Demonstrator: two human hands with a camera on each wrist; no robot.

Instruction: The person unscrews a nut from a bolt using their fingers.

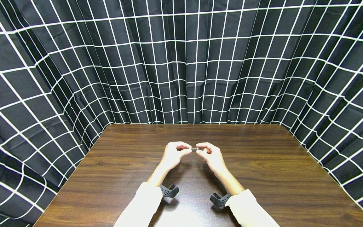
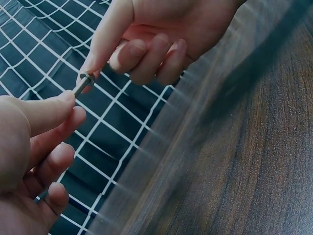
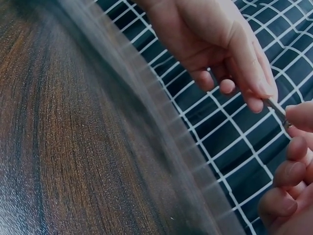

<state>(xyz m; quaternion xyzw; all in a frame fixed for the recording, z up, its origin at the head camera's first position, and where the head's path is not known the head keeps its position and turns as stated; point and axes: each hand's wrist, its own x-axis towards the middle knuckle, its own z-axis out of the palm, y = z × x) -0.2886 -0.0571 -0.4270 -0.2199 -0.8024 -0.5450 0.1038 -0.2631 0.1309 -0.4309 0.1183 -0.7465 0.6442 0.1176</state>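
A black curtain with white grid lines (image 1: 167,71) hangs around your brown wood-grain desk (image 1: 263,151), over which your left hand (image 1: 172,155) and right hand (image 1: 214,158) face each other, spare fingers bent. Between them, held above the desk, is a slim metal bolt (image 2: 81,86); your left grip pinches one end of its shaft, and your right grip pinches the other, at the small round collar (image 2: 88,77).

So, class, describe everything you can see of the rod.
The rod is short, thin, straight and grey, apparently metal, with a wider collar near one end. It looks level in the head view, above the table, the right hand pinching the collared end, the left hand the other. Any threading is unclear.
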